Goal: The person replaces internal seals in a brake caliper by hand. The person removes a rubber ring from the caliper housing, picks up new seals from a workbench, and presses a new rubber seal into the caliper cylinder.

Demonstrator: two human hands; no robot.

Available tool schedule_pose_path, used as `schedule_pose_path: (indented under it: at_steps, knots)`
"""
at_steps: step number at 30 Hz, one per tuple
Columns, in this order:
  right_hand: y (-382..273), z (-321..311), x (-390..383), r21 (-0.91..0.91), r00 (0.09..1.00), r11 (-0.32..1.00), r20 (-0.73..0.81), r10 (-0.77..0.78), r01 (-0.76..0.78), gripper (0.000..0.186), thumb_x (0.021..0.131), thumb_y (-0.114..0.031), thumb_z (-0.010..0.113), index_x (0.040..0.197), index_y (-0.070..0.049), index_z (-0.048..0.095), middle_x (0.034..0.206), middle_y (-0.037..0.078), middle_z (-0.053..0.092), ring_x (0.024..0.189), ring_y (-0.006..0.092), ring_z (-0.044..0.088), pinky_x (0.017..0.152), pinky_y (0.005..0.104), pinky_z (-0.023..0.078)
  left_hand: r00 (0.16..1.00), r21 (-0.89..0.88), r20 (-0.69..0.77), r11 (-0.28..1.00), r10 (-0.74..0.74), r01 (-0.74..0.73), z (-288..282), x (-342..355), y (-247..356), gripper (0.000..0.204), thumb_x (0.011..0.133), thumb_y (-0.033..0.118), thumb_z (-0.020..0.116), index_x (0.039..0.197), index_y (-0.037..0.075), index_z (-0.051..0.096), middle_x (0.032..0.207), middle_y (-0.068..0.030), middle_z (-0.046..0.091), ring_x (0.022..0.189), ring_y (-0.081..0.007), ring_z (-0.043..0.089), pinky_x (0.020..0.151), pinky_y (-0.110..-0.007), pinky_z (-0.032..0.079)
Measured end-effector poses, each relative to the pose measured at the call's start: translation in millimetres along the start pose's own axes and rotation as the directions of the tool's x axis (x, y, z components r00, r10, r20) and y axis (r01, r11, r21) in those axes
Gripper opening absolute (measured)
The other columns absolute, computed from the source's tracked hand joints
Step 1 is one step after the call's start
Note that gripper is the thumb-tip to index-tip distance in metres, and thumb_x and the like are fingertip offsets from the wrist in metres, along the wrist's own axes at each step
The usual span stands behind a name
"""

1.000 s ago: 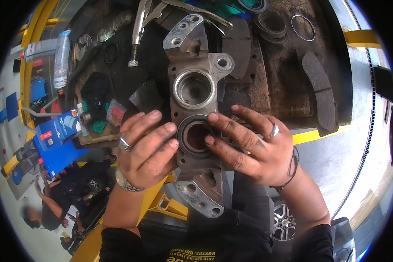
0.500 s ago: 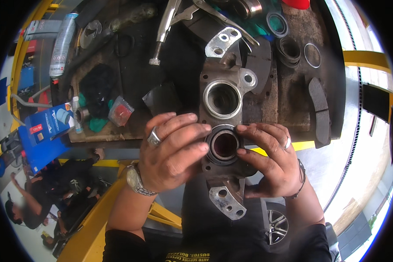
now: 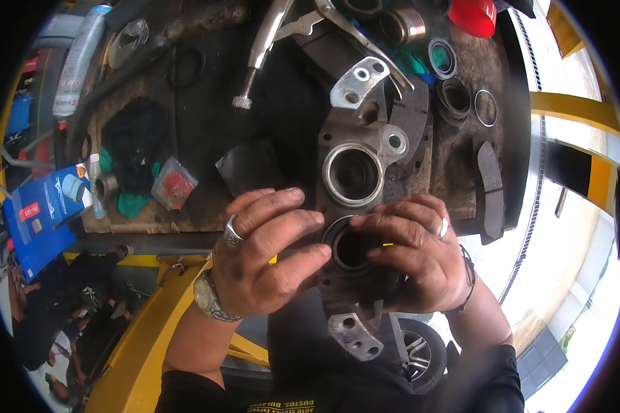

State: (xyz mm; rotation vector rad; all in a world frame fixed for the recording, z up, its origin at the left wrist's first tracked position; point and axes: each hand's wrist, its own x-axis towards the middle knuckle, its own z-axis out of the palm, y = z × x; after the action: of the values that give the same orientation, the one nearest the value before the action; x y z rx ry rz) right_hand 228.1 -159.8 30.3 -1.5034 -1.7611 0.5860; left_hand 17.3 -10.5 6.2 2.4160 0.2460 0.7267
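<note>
Both hands on a caliper (image 3: 357, 206), a heavy two-bore casting propped upright against the bench (image 3: 207, 117) edge, lower end toward the body. Left hand (image 3: 269, 258) clasped over its left flank, fingertips pressing a black rubber seal (image 3: 348, 249) at the rim of the near bore; right hand (image 3: 420, 258) wrapped round the right flank, fingers curled onto the same seal from the far side. Held so, probably, to brace the casting from both sides and work the rubber evenly round the rim. Far bore (image 3: 353, 173) just beyond the fingertips, bare and open.

Past the hands: pliers (image 3: 269, 41), loose rings (image 3: 486, 107), a brake pad (image 3: 490, 186) off to the right, a blue box (image 3: 45, 206) well to the left.

Hidden: the caliper's middle and sides under both palms, and whether the seal sits fully in its groove. Thumbs out of sight. Lower bracket (image 3: 355, 334) partly shadowed. Depth of the near bore too dark to read.
</note>
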Motion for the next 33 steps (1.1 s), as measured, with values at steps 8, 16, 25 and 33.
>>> schedule_pose_path:
  at_steps: [8, 16, 25, 33]
  knots:
    - [4.8, 24.4, -23.1, -0.048, 0.963, 0.999, -0.269, -0.005, -0.009, 0.048, 0.074, -0.016, 0.085, 0.116, -0.001, 0.067, 0.118, 0.027, 0.065, 0.102, 0.0358, 0.073, 0.087, 0.0439, 0.061, 0.996, 0.016, 0.064, 0.998, -0.054, 0.054, -2.5, 3.1, 2.2, 0.031, 0.086, 0.011, 0.075, 0.115, 0.018, 0.065, 0.121, -0.0045, 0.064, 0.119, -0.0285, 0.061, 0.100, -0.047, 0.050]
    - [2.9, 16.5, -23.2, -0.151, 0.987, 0.987, -0.155, 0.035, -0.059, 0.039, 0.073, -0.011, 0.076, 0.110, 0.001, 0.074, 0.120, 0.020, 0.067, 0.105, 0.0291, 0.073, 0.092, 0.0415, 0.062, 0.985, 0.023, 0.165, 0.998, -0.059, 0.056, -3.5, 1.0, 0.3, 0.035, 0.083, 0.021, 0.077, 0.116, 0.022, 0.064, 0.124, -0.0040, 0.060, 0.123, -0.0317, 0.057, 0.105, -0.056, 0.044]
    - [10.4, 23.1, -25.7, -0.092, 0.981, 0.996, -0.193, -0.011, -0.007, 0.028, 0.080, -0.007, 0.073, 0.107, -0.005, 0.077, 0.121, 0.013, 0.065, 0.107, 0.0219, 0.073, 0.089, 0.0404, 0.064, 0.979, 0.054, 0.199, 0.998, -0.043, 0.033, -4.0, 4.3, 0.1, 0.024, 0.088, 0.031, 0.077, 0.109, 0.033, 0.067, 0.118, -0.0015, 0.056, 0.118, -0.0338, 0.056, 0.099, -0.061, 0.048]
    - [11.6, 19.7, -21.8, -0.089, 0.989, 0.996, -0.146, -0.015, 0.002, 0.029, 0.083, -0.005, 0.074, 0.112, -0.010, 0.077, 0.120, 0.006, 0.057, 0.115, 0.0154, 0.067, 0.084, 0.0366, 0.065, 0.964, 0.067, 0.241, 0.993, -0.112, 0.099, -3.9, 4.7, 3.4, 0.026, 0.093, 0.040, 0.072, 0.118, 0.039, 0.067, 0.127, 0.0051, 0.050, 0.129, -0.0247, 0.048, 0.111, -0.061, 0.038]
